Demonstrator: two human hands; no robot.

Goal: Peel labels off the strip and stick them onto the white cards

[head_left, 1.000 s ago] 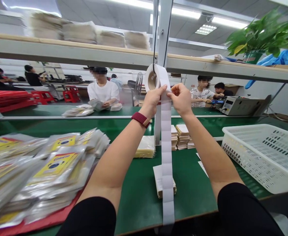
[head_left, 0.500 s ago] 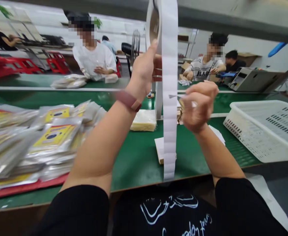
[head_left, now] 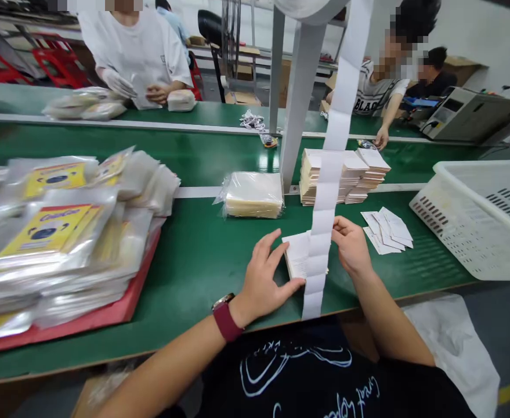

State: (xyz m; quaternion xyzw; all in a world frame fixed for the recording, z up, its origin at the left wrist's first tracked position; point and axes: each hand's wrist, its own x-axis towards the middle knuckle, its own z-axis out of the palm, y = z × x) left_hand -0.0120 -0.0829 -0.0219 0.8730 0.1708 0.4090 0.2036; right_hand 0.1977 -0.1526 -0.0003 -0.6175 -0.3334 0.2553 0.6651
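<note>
Two bare hands working at a green workbench point(head_left: 202, 302), seen from the head camera; clock positions are read around a small stack of white cards point(head_left: 296, 255). The left hand point(head_left: 266, 273) is lying open at 7 o'clock, its spread fingers point(head_left: 276, 249) reaching toward the stack's edge. The right hand point(head_left: 351, 247) is curling at 3 o'clock, its bent fingers point(head_left: 339, 227) beside a white label strip point(head_left: 319, 232); whether they are pinching the strip or the stack cannot be told. The strip is hanging from a label roll point(head_left: 311, 6) at 12 o'clock and running down across the stack to the bench's near edge. Card stacks point(head_left: 328, 174) are standing at 1 o'clock, with loose white slips point(head_left: 385, 231) and a white perforated basket point(head_left: 437, 209) at 3 o'clock. A plastic-wrapped block point(head_left: 253, 195) is lying at 10 o'clock, and foil packets point(head_left: 50, 232) are piled at 9 o'clock on a red tray point(head_left: 128, 307).

Risks: a sharp tug could tear the taut strip or drag the small stack askew; a careless wrist could scatter the loose slips.
</note>
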